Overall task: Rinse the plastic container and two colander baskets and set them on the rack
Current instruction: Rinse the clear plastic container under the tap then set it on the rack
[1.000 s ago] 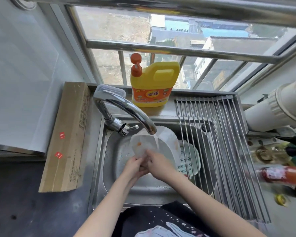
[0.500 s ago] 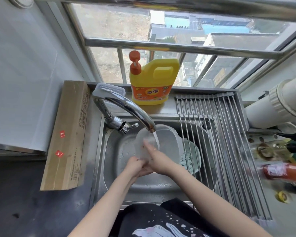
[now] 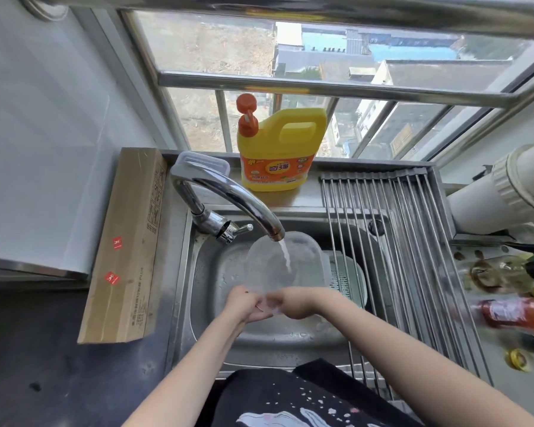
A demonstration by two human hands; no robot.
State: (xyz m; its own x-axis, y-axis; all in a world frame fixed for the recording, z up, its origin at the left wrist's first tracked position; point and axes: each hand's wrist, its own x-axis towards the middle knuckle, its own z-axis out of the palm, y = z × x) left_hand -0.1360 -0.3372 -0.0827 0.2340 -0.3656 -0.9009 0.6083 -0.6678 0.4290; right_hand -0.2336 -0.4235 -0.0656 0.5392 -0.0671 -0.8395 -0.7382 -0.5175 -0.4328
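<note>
A clear plastic container [image 3: 267, 266] is tilted up under the running tap [image 3: 228, 195], and the water stream falls into it. My left hand [image 3: 244, 306] and my right hand [image 3: 296, 303] both grip its near rim, side by side over the sink [image 3: 198, 272]. Behind the container, a white colander basket [image 3: 309, 257] lies in the sink. A pale green colander basket [image 3: 349, 275] lies to its right, partly under the roll-up metal rack [image 3: 398, 241]. The rack spans the sink's right half.
A yellow detergent jug [image 3: 278, 149] and a clear lidded box [image 3: 204, 161] stand on the sill behind the tap. A long cardboard box [image 3: 127, 245] lies left of the sink. Bottles [image 3: 512, 309] and a white pipe [image 3: 506, 189] crowd the right.
My right hand has come down from inside the container to its near rim beside my left hand. The container now looks clear, with no orange spot showing inside.
</note>
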